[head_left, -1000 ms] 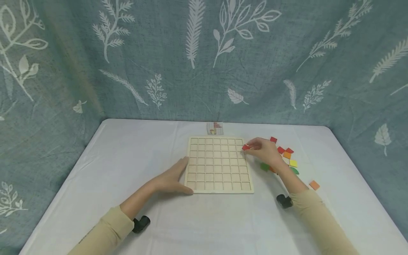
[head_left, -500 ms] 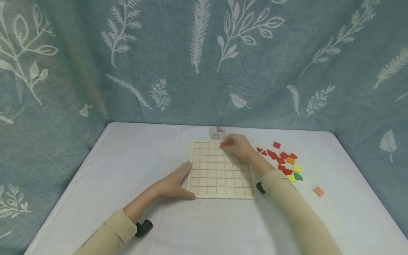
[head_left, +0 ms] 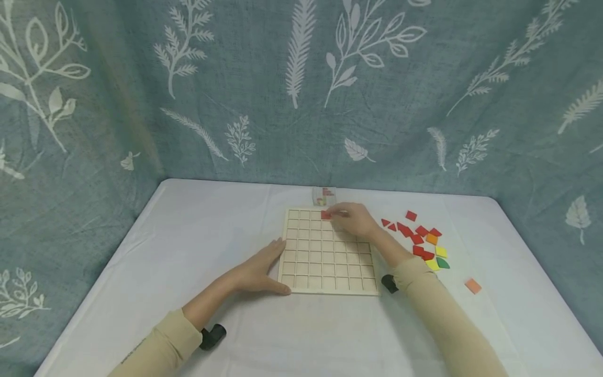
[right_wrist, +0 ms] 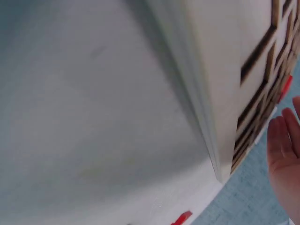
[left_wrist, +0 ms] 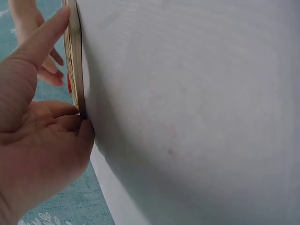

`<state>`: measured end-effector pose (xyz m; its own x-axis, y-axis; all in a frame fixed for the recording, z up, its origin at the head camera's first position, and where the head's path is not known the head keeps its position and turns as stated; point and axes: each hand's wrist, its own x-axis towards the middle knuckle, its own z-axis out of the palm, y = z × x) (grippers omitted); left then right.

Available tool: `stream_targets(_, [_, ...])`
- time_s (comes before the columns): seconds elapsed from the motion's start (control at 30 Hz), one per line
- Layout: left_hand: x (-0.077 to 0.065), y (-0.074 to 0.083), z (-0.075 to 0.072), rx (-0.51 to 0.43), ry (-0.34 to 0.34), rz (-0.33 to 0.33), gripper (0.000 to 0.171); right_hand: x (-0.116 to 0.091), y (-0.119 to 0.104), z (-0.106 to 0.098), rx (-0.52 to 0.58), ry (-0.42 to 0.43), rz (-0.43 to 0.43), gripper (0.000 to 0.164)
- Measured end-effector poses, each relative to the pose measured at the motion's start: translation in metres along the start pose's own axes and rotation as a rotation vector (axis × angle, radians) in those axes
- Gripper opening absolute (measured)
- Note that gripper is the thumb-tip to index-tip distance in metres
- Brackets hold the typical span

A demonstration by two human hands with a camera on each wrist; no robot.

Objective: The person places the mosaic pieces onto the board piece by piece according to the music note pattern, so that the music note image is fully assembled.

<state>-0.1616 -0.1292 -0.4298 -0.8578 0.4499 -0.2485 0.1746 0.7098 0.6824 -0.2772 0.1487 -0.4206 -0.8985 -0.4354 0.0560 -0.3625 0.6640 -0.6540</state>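
Observation:
A square wooden grid board (head_left: 315, 256) lies on the white table. My left hand (head_left: 258, 268) braces it, with fingers against the left edge and the thumb at the near left corner; the left wrist view shows these fingertips along the board's side (left_wrist: 76, 61). A red square tile (head_left: 325, 215) lies in a cell of the far row, near the middle. My right hand (head_left: 352, 219) is over the board's far right part, fingertips right at the tile's right side. In the right wrist view that hand (right_wrist: 285, 145) has its fingers extended, just off the red tile (right_wrist: 286, 88).
Right of the board lies a loose group of red tiles (head_left: 406, 231), with orange (head_left: 432, 239), yellow (head_left: 440, 252) and green (head_left: 443, 263) pieces. A lone orange tile (head_left: 473, 286) lies nearer. A small printed card (head_left: 324, 196) lies beyond the board.
My right hand has carried the red tile left from the board's right edge to the far row, and its fingers have since drawn slightly off it. My left hand keeps its place.

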Motion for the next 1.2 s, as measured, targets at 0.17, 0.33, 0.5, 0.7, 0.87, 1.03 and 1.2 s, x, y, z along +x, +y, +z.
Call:
stream_targets(0.17, [-0.001, 0.0, -0.002, 0.016, -0.002, 0.003, 0.117, -0.02, 0.007, -0.024, 0.148, 0.066, 0.119, 0.031])
stream_targets(0.33, [0.0, -0.004, -0.006, 0.013, -0.023, -0.001, 0.113, -0.046, 0.027, -0.053, 0.242, 0.133, 0.249, 0.032])
stream_targets(0.5, [0.0, -0.005, -0.01, -0.013, -0.058, 0.017, 0.113, -0.068, 0.054, -0.07, 0.061, 0.143, 0.35, 0.031])
stream_targets(0.7, [0.0, -0.002, -0.009, -0.045, -0.07, 0.025, 0.112, -0.081, 0.075, -0.076, -0.095, 0.106, 0.379, 0.03])
stream_targets(0.87, [0.0, -0.002, -0.008, -0.045, -0.068, 0.024, 0.111, -0.08, 0.079, -0.074, -0.149, 0.092, 0.337, 0.03])
stream_targets(1.03, [0.001, -0.002, -0.008, -0.041, -0.064, 0.016, 0.112, -0.079, 0.081, -0.074, -0.178, 0.089, 0.296, 0.03])
stream_targets(1.2, [0.001, -0.001, -0.009, -0.032, -0.063, 0.012, 0.112, -0.079, 0.083, -0.074, -0.184, 0.087, 0.29, 0.026])
